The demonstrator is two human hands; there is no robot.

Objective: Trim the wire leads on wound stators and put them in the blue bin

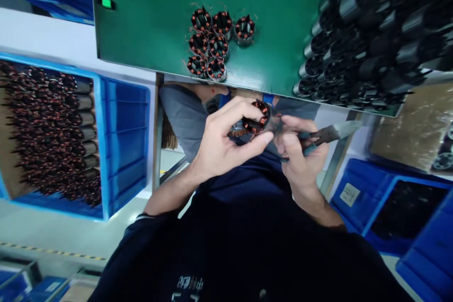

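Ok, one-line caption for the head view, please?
Left hand grips a copper-wound stator while the right hand holds pliers beside it, before a green bench bearing seven more stators.

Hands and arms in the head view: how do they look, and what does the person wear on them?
The left hand and right hand are bare: no gloves, rings or watch show. Both forearms are uncovered. The short sleeves belong to a dark navy shirt with white print on the chest.
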